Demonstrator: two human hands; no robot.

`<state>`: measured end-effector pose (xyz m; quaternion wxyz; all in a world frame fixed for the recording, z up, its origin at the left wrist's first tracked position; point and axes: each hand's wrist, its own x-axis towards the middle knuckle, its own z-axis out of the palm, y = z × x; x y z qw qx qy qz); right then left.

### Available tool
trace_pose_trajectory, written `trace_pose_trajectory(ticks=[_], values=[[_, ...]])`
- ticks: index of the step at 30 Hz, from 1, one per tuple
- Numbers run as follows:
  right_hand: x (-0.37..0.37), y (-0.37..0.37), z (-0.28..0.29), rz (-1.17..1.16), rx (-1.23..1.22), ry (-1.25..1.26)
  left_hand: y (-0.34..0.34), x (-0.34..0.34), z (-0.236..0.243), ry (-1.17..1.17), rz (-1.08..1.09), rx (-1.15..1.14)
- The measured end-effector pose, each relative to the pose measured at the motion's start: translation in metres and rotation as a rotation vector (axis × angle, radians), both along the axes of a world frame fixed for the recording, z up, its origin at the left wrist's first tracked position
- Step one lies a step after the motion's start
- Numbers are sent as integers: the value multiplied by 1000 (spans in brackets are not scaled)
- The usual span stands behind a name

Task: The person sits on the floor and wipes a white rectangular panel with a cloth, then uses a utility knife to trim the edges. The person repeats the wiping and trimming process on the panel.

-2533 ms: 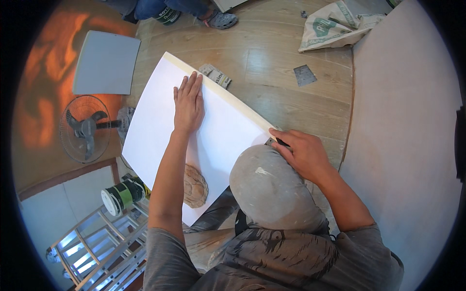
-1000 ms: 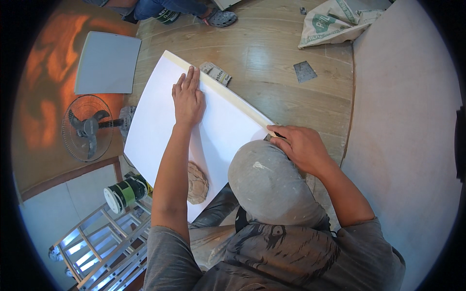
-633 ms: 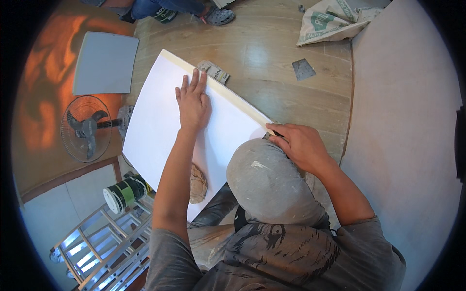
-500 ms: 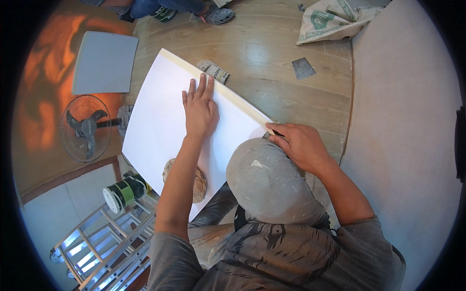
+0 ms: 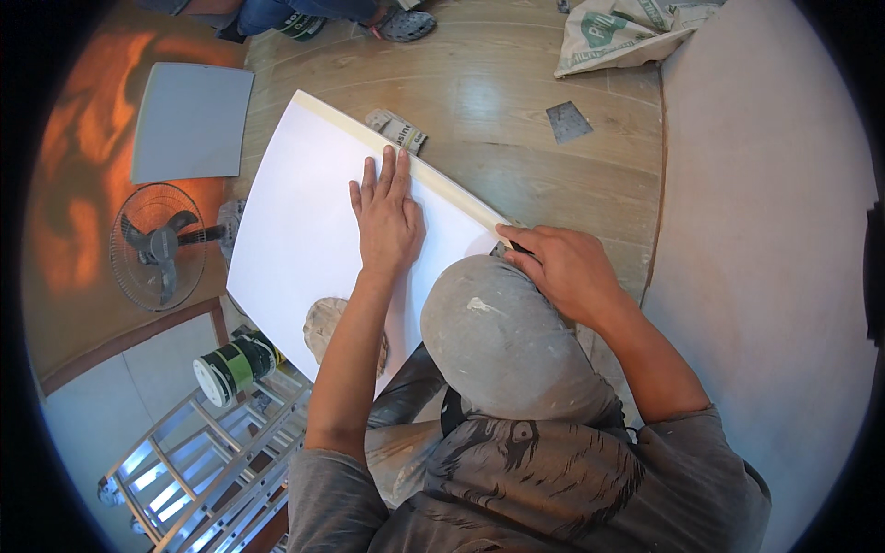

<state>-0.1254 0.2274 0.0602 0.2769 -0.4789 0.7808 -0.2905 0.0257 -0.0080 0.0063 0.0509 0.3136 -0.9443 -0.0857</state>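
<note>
A large white panel (image 5: pixel 304 212) lies slanted in front of me, with a cream strip (image 5: pixel 452 192) along its far right edge. My left hand (image 5: pixel 387 217) rests flat on the panel, fingers stretched, fingertips reaching the strip. At the strip's near right end, my right hand (image 5: pixel 562 267) is closed, thumb and forefinger pinched around a small dark thing (image 5: pixel 522 247). Most of that thing is hidden in the fingers, so its kind cannot be told. Partly behind my left forearm, a round, wrinkled brown thing (image 5: pixel 324 324) sits on the panel.
A grey cloth-covered bulge, apparently my knee (image 5: pixel 507 341), rises beside the panel. To the left are a fan (image 5: pixel 161 244), a grey board (image 5: pixel 189 120), a bucket (image 5: pixel 226 371) and a metal ladder (image 5: pixel 207 452). A sack (image 5: pixel 618 41) and another person's shoe (image 5: pixel 406 26) are at the back.
My left hand has shifted slightly right along the panel, and its forearm uncovers more of the brown thing. My right hand stays at the strip's end. The whole view has moved a little.
</note>
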Motion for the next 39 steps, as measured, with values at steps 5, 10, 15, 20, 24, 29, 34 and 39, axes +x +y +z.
trace_pose_trajectory(ticks=[5,10,15,20,24,29,34,39], values=[[-4,-2,3,11,69,-24,-1,0,-2,-15,-18,-15],[-3,0,-7,6,28,-34,0,-1,0,-16,-10,-18],[-5,-2,-3,25,104,-44,-1,0,-2,-7,-14,-22],[-5,0,-6,26,86,-31,0,-1,-2,-5,-8,-25],[-4,1,-5,27,97,-26,-1,0,-2,-5,-8,-22],[-4,1,-10,35,93,-27,-1,1,-4,-12,-8,-30],[-4,0,-6,45,156,-28,-1,1,-2,-20,-13,-39],[-3,1,-5,48,144,1,-1,1,-4,-25,-11,-35]])
